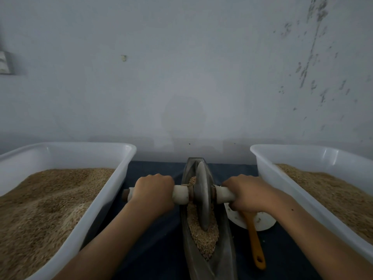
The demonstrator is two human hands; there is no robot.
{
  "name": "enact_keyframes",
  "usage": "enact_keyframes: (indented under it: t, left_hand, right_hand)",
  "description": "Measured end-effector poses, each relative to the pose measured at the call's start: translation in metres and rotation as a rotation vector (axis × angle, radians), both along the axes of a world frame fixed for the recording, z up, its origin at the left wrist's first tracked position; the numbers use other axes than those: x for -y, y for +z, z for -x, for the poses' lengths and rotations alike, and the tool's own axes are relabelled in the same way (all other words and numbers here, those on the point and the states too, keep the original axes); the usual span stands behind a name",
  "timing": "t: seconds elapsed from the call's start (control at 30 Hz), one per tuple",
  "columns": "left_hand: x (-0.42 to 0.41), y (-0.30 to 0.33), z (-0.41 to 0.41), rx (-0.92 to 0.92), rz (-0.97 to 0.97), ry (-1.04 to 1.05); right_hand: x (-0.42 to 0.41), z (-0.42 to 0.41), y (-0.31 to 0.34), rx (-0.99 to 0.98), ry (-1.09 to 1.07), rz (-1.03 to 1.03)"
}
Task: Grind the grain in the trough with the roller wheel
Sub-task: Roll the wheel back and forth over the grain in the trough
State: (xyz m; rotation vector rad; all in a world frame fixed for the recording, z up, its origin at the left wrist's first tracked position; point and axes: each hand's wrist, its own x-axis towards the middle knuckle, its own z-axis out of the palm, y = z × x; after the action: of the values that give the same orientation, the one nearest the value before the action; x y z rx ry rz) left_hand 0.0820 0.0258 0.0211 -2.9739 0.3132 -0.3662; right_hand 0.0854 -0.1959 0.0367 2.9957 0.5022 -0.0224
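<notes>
A long boat-shaped metal trough (226,245) lies lengthwise in front of me on a dark blue cloth. Tan crushed grain (203,237) fills its channel. A grey metal roller wheel (202,197) stands upright in the grain, in the far half of the trough. A white-wrapped axle handle (181,194) passes through the wheel to both sides. My left hand (154,191) grips the left end of the handle. My right hand (245,194) grips the right end.
A white plastic tub (96,201) of tan grain stands on the left, and another white tub (268,170) of grain on the right. A white dish (260,221) with an orange-handled tool (255,241) lies right of the trough. A grey wall rises just behind.
</notes>
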Motion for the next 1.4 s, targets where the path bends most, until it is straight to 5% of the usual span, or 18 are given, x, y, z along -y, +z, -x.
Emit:
enact_keyframes:
  t: [0.3, 0.67, 1.0, 1.4]
  left_hand:
    - [0.001, -0.012, -0.002, 0.295, 0.095, -0.032]
    - [-0.004, 0.003, -0.003, -0.102, 0.001, -0.021]
    - [0.001, -0.014, -0.004, 0.322, 0.099, -0.073]
    - [0.001, 0.001, 0.000, -0.003, 0.013, -0.008]
  right_hand:
    - [-0.004, -0.007, -0.025, 0.403, -0.015, -0.115]
    - [0.003, 0.003, 0.004, -0.021, 0.026, -0.016]
    - [0.001, -0.008, -0.028, 0.441, 0.012, -0.148]
    - [0.002, 0.002, 0.003, -0.002, 0.004, -0.015]
